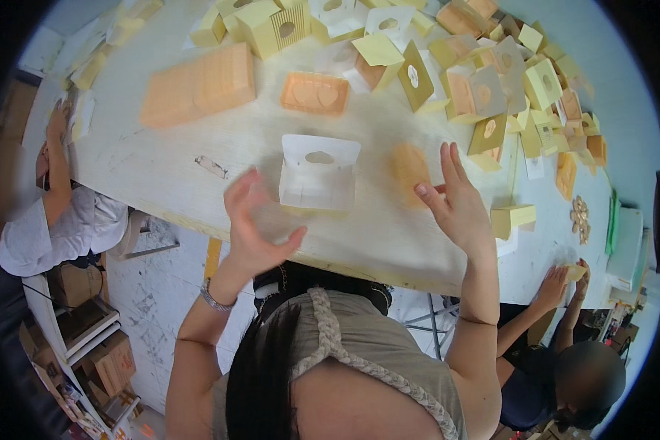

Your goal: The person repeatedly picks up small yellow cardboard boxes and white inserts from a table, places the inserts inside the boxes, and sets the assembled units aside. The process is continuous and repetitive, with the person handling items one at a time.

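Pale, scuffed wooden tabletop (198,158) in a busy workroom, strewn along its far edge with yellow folded cardboard cartons (271,26) and loose flaps. Near the front edge, between both raised hands, a white die-cut cardboard box blank (320,173), half erected, back panel upright with an oval window, standing apart from either hand. Left hand (253,224) lifted above the table edge, fingers (240,192) curled and spread, holding nothing. Right hand (455,198) likewise raised and open, fingers (451,163) straight up, empty, just in front of a blurred orange moulded insert (409,172) lying flat on the wood. Probably best done by steadying the white blank at both side walls and keeping the window panel square, with the insert kept level when brought to it. Behind, an orange plastic tray with two heart-shaped hollows (315,93) and a large flat orange ridged tray (198,84), well apart from the blank. Small yellow closed box (513,218) close by the right wrist, likely to get knocked. Co-workers' hands at the left end (55,125) and the lower right corner (557,282), busy with their own pieces.
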Tool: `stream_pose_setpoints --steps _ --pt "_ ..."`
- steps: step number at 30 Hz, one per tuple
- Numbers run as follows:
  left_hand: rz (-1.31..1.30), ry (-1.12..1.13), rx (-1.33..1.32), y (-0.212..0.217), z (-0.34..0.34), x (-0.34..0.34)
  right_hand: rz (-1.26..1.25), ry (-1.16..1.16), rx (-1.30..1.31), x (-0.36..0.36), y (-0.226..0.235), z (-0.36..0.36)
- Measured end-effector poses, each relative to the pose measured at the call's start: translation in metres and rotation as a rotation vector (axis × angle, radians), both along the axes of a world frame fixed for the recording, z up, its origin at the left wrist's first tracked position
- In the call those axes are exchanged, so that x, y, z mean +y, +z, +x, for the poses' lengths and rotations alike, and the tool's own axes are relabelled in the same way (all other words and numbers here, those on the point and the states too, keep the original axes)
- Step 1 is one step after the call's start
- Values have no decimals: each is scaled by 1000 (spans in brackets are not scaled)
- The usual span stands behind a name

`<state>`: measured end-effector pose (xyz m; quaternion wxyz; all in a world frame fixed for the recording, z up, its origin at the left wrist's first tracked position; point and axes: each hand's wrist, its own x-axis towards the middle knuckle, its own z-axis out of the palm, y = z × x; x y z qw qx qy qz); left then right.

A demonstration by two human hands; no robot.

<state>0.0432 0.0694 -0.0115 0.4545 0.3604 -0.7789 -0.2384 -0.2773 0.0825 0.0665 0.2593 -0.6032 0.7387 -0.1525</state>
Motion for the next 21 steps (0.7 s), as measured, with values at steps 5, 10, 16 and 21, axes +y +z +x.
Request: stream_pose_setpoints --steps 5,10,16,21 --pt "463 -174 -201 19 -3 -54 -126 649 578 11 10 -1" --pt "521 -343 -293 14 -12 -60 -368 921 633 -6 -33 -5" --pt "577 -14 -173 6 -25 -42 -189 767 100 -26 -35 -21" --pt "361 85 -255 0 -29 -40 -578 773 103 -8 20 27"
